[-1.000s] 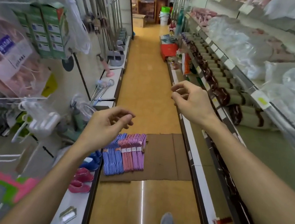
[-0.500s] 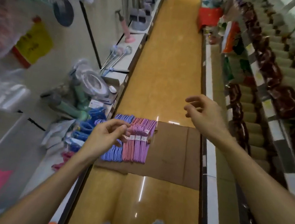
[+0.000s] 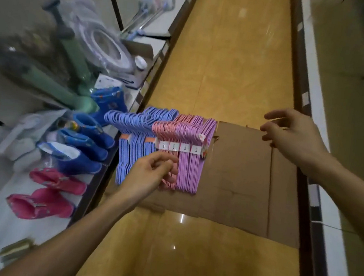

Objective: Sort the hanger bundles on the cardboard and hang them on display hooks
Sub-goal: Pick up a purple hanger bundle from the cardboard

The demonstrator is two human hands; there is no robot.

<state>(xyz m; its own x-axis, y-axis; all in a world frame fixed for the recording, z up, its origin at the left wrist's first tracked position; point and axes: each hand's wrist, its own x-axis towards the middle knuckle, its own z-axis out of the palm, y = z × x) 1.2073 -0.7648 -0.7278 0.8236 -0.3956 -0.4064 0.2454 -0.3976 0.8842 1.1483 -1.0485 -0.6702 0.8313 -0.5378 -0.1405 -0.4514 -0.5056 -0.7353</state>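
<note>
Left hand (image 3: 152, 170) now lower, over hanger bundles (image 3: 165, 136).

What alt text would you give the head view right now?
A person's left hand, fingers curled, reaches over a row of blue, pink and purple plastic hanger bundles lying on flattened brown cardboard in a shop aisle. Their right hand hovers open above the cardboard; blue and pink children's boots sit on the left shelf.

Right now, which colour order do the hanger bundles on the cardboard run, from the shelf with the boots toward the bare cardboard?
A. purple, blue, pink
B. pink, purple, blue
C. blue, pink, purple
C: the blue hangers lie nearest the boots, then the pink hangers, then the purple hangers beside the bare cardboard.
</note>
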